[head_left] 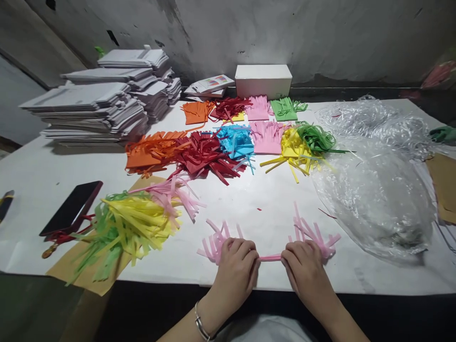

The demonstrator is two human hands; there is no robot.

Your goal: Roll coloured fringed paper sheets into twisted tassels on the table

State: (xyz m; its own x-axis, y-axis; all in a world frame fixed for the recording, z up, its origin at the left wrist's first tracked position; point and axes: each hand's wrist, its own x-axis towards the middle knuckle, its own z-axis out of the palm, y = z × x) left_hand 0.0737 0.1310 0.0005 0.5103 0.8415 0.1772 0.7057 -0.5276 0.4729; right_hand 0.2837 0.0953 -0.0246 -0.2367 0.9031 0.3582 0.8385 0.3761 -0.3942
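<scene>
A pink tissue-paper tassel (270, 258) lies low over the table's front edge, its narrow rolled middle stretched between my two hands. My left hand (238, 261) wraps round its left part, and fringe strips fan out past the fingers. On the other side my right hand (306, 263) is closed round the right part, with more pink strips spreading beyond it. Both palms face down and hide the gripped portions. To the left, finished-looking bundles of yellow fringe (142, 221), green fringe (107, 249) and pink fringe (174, 192) rest on brown paper (94, 280).
Folded fringed sheets in orange (142, 156), red (204, 154), blue (237, 141), pink (267, 140) and yellow (294, 145) cross the table. A phone (73, 206) lies left. Stacked white packets (81, 102), a white box (263, 81) and a clear plastic bag (377, 199) stand around.
</scene>
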